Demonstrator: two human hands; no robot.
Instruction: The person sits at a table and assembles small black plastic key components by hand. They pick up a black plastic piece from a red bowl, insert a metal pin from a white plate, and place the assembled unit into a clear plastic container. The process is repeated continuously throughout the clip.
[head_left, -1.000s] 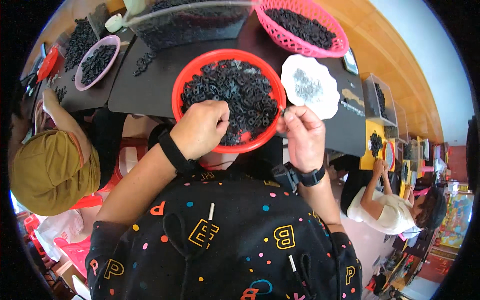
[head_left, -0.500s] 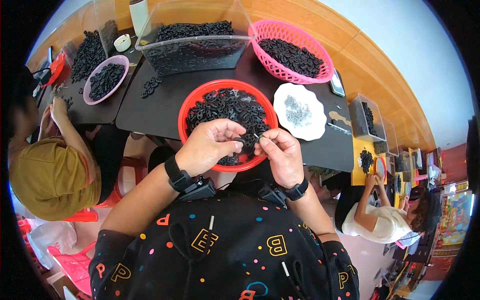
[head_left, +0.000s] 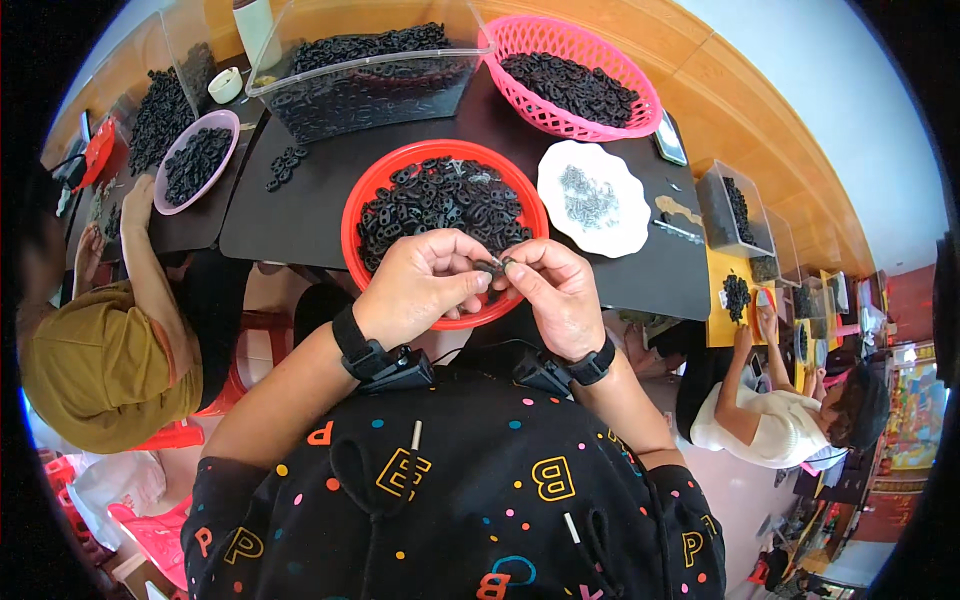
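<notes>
I see a black table [head_left: 320, 200], a red basin [head_left: 365, 205] still heaped with black pieces. Over its near rim my left hand [head_left: 420, 290] and right hand [head_left: 555, 295] pinch one small black piece [head_left: 487, 266]; most seem left.

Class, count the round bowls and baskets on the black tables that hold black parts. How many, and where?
3: the red bowl under the hands, the pink basket behind it on the right, the lilac bowl far left. Others may be hidden.

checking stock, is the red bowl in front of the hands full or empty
Partly full: black ring-shaped pieces cover most of the red bowl's floor, in a shallow layer below its rim.
</notes>
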